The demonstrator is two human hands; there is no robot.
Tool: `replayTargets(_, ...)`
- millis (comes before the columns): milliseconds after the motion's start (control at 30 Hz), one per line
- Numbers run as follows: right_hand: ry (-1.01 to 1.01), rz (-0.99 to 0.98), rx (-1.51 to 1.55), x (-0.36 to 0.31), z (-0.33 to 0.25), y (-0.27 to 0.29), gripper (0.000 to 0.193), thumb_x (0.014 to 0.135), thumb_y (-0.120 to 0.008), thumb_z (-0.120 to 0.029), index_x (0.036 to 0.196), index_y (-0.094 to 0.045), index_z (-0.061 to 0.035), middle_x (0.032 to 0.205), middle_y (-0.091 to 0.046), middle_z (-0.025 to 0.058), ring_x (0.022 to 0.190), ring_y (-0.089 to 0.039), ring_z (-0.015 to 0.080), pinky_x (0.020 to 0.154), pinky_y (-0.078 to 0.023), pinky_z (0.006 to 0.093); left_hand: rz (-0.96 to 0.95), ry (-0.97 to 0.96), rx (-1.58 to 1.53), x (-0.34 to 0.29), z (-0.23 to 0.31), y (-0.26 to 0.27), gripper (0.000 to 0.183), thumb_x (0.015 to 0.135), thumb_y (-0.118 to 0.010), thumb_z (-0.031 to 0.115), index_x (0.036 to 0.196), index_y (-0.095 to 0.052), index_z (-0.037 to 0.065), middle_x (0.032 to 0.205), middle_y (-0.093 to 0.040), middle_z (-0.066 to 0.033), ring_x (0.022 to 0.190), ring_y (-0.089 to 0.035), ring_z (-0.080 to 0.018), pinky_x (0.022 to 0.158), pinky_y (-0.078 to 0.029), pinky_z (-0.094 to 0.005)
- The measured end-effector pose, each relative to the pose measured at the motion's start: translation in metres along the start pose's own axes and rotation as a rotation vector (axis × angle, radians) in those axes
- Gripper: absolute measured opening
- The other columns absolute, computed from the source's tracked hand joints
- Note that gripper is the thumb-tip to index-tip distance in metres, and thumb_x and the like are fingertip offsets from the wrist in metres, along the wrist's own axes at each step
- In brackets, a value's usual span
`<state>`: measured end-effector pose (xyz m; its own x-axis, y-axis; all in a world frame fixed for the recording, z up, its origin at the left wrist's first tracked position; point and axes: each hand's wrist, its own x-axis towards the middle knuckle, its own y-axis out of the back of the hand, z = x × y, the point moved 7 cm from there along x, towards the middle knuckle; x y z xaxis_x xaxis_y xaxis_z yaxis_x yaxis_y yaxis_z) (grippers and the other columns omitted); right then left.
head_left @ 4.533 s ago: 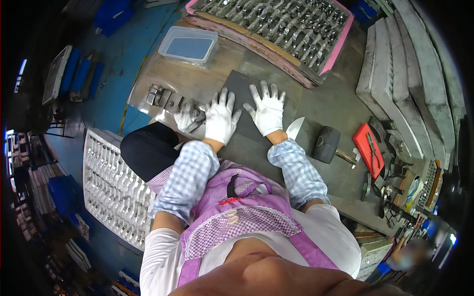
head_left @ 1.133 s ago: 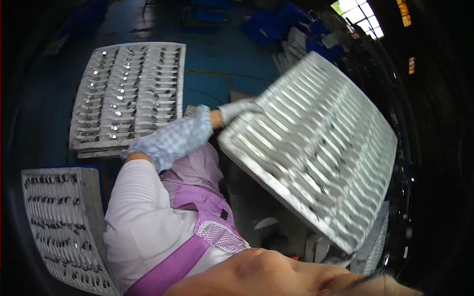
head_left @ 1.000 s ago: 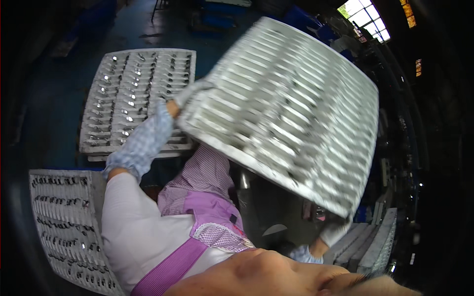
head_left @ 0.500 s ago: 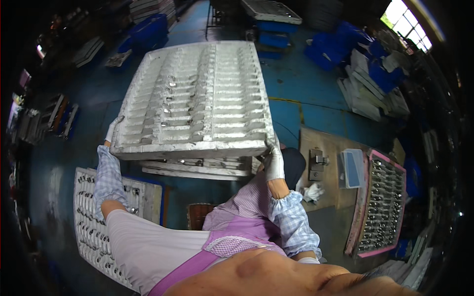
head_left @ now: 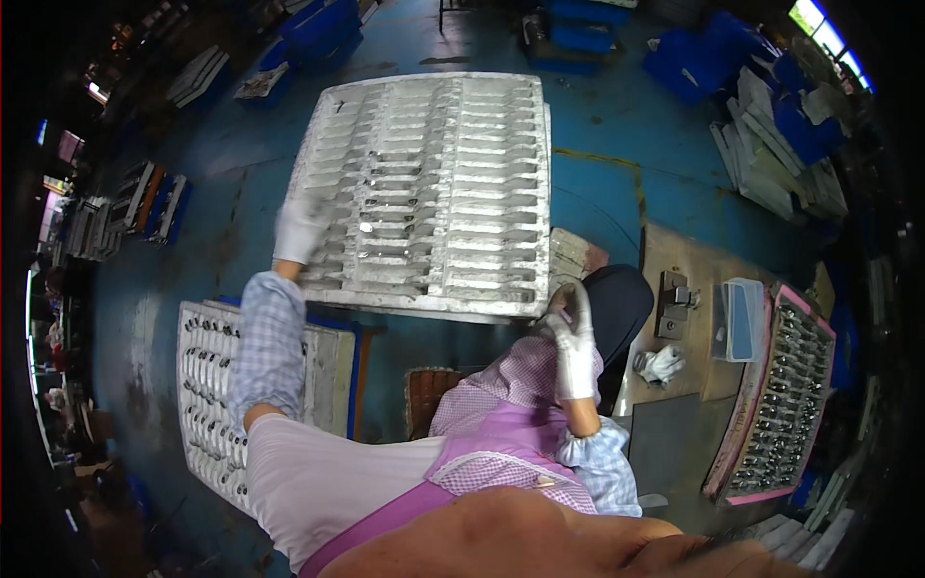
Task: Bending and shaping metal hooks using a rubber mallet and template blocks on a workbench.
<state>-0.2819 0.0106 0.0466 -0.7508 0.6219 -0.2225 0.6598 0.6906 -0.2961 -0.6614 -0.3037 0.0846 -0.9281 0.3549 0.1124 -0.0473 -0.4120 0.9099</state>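
A large white tray point(head_left: 496, 183) with rows of moulded slots lies in front of me, stacked on another tray whose edge just shows. Several small shiny metal pieces point(head_left: 390, 217) sit in its middle slots; their kind is too small to tell. My left hand point(head_left: 300, 231), in a white glove, is over the tray's left edge, its fingers smeared by motion. Apart from the tray, my right hand point(head_left: 574, 356) is raised near my lap at the tray's near right corner. Its gloved thumb and fingers are spread, with nothing visible between them.
At lower left stands another white tray point(head_left: 207, 385) of metal pieces. To my right, a worktable point(head_left: 674, 255) bears a metal fixture point(head_left: 674, 303), a crumpled white cloth point(head_left: 660, 364), a clear blue bin point(head_left: 737, 321) and a pink-edged tray point(head_left: 756, 499). Blue crates point(head_left: 674, 72) stand farther off.
The white tray has come down onto the stack. My right hand has let go of it and drawn back toward my lap. My left hand has moved from the near left corner up its left side.
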Motion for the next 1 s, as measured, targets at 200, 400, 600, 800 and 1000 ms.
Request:
replayTargets(200,0.292,-0.061,-0.821,-0.038,-0.077,-0.002,0.051,0.092,-0.060,-0.005,0.142,-0.048,-0.0051,0.129,-0.063,0.0129,0.111,-0.062,0.0186,0.097,-0.047,0.0284,-0.118,-0.590,0.094,-0.077,0.080,-0.087,0.025,0.083,-0.071,0.024,0.105,-0.072,0.012,0.108,-0.068,-0.0076,0.098,-0.065,-0.0265,0.085,-0.050,-0.0379)
replayTargets(400,0.162,0.168,-0.495,-0.087,-0.051,0.074,0.031,0.095,-0.057,-0.005,0.124,-0.063,0.0028,0.114,-0.069,0.0129,0.104,-0.064,0.0180,0.096,-0.047,0.0273,-0.049,-0.524,0.140,-0.076,0.079,-0.105,0.028,0.085,-0.068,0.027,0.108,-0.069,0.011,0.103,-0.066,-0.0098,0.102,-0.063,-0.0290,0.092,-0.046,-0.0429)
replayTargets(600,-0.058,0.397,-0.197,-0.142,-0.019,0.156,0.030,0.095,-0.057,-0.003,0.123,-0.064,0.0052,0.105,-0.069,0.0076,0.091,-0.061,0.0093,0.083,-0.047,0.0209,-0.070,-0.355,0.141,-0.076,0.086,-0.113,0.026,0.086,-0.063,0.024,0.105,-0.062,0.005,0.102,-0.064,-0.0187,0.098,-0.063,-0.0369,0.084,-0.050,-0.0474)
replayTargets(800,-0.030,0.463,-0.071,-0.161,0.002,0.197,0.029,0.097,-0.055,-0.004,0.123,-0.063,0.0070,0.107,-0.069,0.0079,0.093,-0.061,0.0090,0.083,-0.047,0.0201,0.156,-0.136,0.305,-0.072,0.090,-0.118,0.043,0.087,-0.063,0.022,0.124,-0.054,0.002,0.109,-0.062,-0.0247,0.102,-0.062,-0.0421,0.086,-0.051,-0.0476)
replayTargets(1000,0.079,0.391,-0.394,-0.142,-0.010,0.194,0.027,0.095,-0.056,-0.003,0.119,-0.066,0.0040,0.111,-0.069,0.0126,0.100,-0.064,0.0167,0.092,-0.048,0.0275,-0.012,-0.285,0.196,-0.065,0.116,-0.110,0.046,0.088,-0.056,0.009,0.134,-0.051,0.008,0.119,-0.062,-0.0223,0.109,-0.061,-0.0396,0.089,-0.051,-0.0466)
